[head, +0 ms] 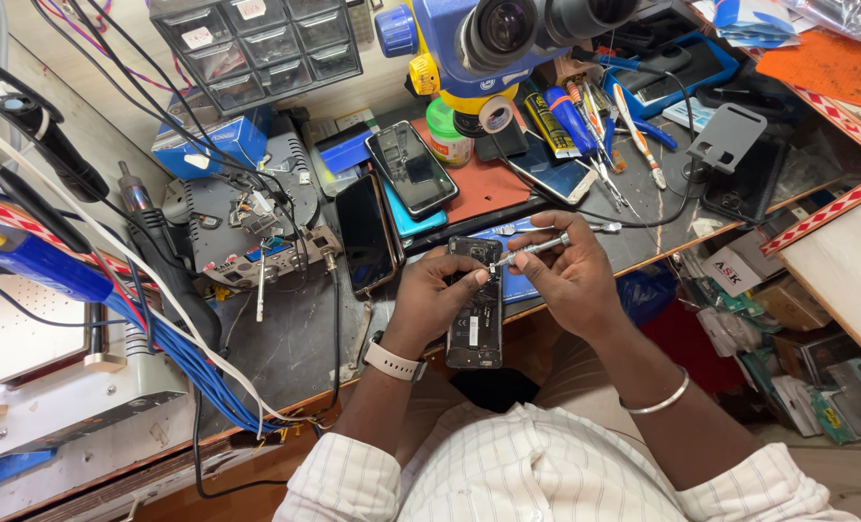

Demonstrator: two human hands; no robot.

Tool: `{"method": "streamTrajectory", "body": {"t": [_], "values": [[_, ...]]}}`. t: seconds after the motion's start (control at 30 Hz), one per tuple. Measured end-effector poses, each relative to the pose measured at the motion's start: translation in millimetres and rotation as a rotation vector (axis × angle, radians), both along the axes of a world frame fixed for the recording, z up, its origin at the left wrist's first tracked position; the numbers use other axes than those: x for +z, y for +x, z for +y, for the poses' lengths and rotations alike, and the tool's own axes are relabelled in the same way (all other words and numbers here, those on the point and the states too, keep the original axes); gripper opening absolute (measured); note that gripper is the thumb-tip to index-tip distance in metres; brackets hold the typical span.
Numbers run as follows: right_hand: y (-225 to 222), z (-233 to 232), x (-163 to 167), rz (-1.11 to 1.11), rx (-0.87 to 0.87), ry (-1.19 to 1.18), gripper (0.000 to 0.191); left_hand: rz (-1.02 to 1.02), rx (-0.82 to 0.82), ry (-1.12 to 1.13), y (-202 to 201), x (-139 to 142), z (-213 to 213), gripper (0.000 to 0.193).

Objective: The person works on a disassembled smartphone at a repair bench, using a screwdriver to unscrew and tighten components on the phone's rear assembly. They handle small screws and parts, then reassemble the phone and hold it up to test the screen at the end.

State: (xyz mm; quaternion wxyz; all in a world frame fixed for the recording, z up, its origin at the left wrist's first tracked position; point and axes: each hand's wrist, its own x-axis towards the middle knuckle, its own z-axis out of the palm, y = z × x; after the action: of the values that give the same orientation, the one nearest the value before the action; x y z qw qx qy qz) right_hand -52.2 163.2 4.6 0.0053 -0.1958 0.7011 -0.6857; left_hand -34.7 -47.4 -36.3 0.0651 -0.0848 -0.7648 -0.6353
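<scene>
At the bench's front edge, my left hand grips the opened phone — back cover already off. My right hand pinches a screwdriver onto its top end; screws seem unfinished, board not yet lifted — microscope above.

Opened phone held over the bench edge, between left hand and right hand. Screwdriver in the right hand, tip on the phone's top end. Two phones lying side by side just behind the left hand. Microscope farther back, drawer cabinet to its left. Cables trailing across the bench's left side.
</scene>
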Motion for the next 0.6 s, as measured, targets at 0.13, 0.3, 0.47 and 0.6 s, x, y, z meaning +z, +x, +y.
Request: {"method": "streamTrajectory", "body": {"t": [0.13, 0.3, 0.47, 0.6], "values": [[1, -1, -3, 0.012, 0.014, 0.004, 0.041, -0.033, -0.024, 0.051, 0, -2, 0, 0.022], [1, -1, -6, 0.035, -0.008, -0.055, 0.040, -0.046, -0.036, 0.141, 0, -6, 0, 0.024], [1, 1, -9, 0.038, -0.030, 0.000, 0.040, 0.058, -0.036, 0.079, -2, -9, -1, 0.024], [1, 0, -12, 0.070, 0.000, -0.067, 0.039, -0.050, -0.045, 0.138, -1, -9, -1, 0.026]]}}
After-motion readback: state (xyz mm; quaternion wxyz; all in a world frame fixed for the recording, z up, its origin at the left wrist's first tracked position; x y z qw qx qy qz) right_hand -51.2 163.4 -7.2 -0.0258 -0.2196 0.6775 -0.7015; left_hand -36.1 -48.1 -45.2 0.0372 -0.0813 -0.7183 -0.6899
